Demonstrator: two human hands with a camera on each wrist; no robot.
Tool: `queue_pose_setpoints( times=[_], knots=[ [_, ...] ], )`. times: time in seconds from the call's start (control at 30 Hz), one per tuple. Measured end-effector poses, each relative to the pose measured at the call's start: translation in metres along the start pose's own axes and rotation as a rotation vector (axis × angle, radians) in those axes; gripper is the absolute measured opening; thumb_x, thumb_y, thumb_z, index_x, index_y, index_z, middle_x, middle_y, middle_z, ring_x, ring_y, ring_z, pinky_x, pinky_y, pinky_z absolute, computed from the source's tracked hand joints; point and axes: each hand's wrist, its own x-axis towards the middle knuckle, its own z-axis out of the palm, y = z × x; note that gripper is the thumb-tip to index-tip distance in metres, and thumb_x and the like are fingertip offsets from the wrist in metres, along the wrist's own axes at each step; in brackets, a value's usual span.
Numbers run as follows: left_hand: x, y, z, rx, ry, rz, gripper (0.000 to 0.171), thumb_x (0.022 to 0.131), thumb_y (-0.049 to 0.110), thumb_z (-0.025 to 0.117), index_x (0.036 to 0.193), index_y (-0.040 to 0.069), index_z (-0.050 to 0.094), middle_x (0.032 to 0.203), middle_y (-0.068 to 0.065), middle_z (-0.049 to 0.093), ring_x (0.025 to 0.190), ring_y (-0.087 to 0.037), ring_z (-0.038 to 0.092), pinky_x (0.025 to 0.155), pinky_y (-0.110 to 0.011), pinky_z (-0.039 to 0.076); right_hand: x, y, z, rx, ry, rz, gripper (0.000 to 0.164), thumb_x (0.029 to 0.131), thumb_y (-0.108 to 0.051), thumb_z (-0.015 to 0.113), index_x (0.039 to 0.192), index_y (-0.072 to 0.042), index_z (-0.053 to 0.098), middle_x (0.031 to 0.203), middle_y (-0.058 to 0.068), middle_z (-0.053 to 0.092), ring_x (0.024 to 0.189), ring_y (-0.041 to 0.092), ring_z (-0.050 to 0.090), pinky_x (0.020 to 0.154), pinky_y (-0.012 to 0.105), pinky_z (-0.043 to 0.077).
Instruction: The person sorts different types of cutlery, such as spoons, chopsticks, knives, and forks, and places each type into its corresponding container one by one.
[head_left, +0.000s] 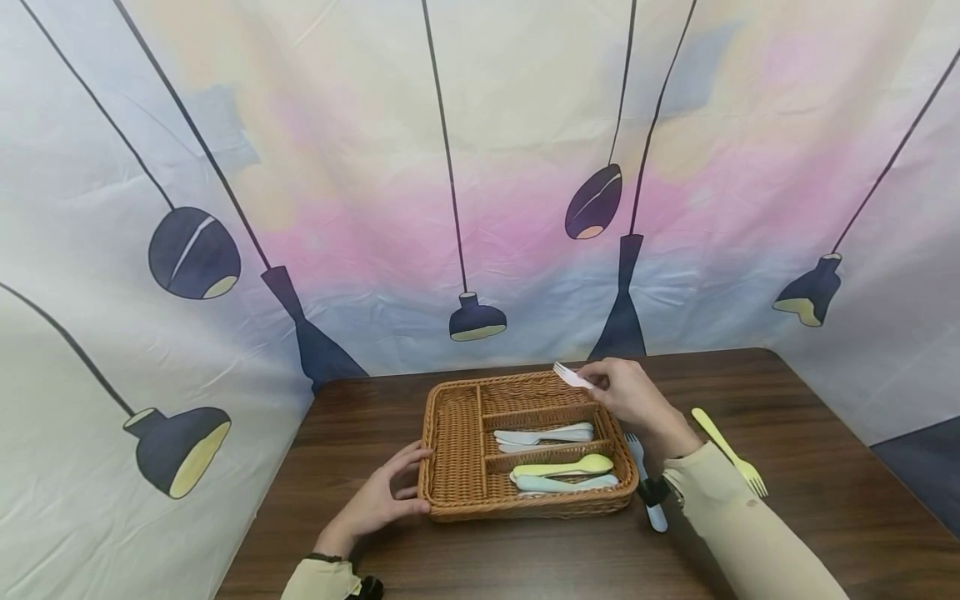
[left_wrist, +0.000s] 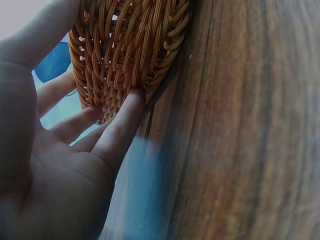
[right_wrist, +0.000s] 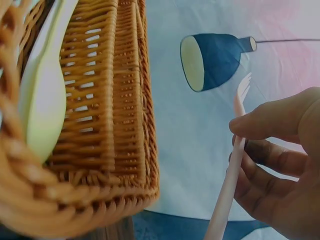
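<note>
A pale pink fork (right_wrist: pixel 232 177) is pinched between the thumb and fingers of my right hand (head_left: pixel 628 393), over the back right of a wicker basket (head_left: pixel 452 442). My left hand (head_left: pixel 382 493) touches the basket's left side, fingers spread along its woven wall (left_wrist: pixel 120 55). The basket is divided into compartments. Its middle right one holds several pale knives (head_left: pixel 546 435). In the front right one lie a yellow spoon (head_left: pixel 564 468) and pale blue-green cutlery (head_left: pixel 566 483).
To the right of the basket, a light blue fork (head_left: pixel 654 504) lies on the dark wooden table (head_left: pixel 540 558), partly hidden by my right wrist. Farther right is a yellow fork (head_left: pixel 727 446). A cloth backdrop (head_left: pixel 390 208) printed with lamps hangs behind the table.
</note>
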Motion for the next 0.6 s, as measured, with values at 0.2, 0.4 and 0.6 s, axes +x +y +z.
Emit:
queue_pose_setpoints(
  times=[0.2, 0.4, 0.6],
  knots=[
    [0.000, -0.001, 0.000, -0.004, 0.001, 0.002, 0.078, 0.083, 0.009, 0.078, 0.148, 0.003, 0.037, 0.161, -0.020, 0.009, 0.138, -0.048, 0.031, 0.098, -0.030, 0.053, 0.007, -0.009, 0.008, 0.027, -0.054, 0.023, 0.030, 0.088, -0.004, 0.063, 0.115, -0.014, 0.073, 0.096, 0.000, 0.070, 0.082, 0.013, 0.063, 0.066, 0.030, 0.053],
    [0.000, -0.002, 0.000, -0.010, 0.000, 0.007, 0.077, 0.083, 0.009, 0.077, 0.148, 0.004, 0.037, 0.161, -0.020, 0.009, 0.138, -0.048, 0.031, 0.098, -0.031, 0.053, 0.013, -0.017, 0.014, 0.024, -0.075, 0.015, 0.028, 0.090, -0.005, 0.064, 0.115, -0.014, 0.073, 0.100, 0.003, 0.071, 0.087, 0.016, 0.065, 0.069, 0.032, 0.055],
    [0.001, -0.003, -0.001, -0.002, -0.006, 0.024, 0.076, 0.084, 0.008, 0.077, 0.148, 0.001, 0.036, 0.161, -0.021, 0.009, 0.137, -0.050, 0.031, 0.097, -0.032, 0.053, 0.017, -0.025, 0.020, 0.038, -0.089, -0.004, 0.029, 0.089, -0.003, 0.063, 0.115, -0.013, 0.073, 0.104, 0.005, 0.072, 0.091, 0.019, 0.067, 0.074, 0.035, 0.058]
  ],
)
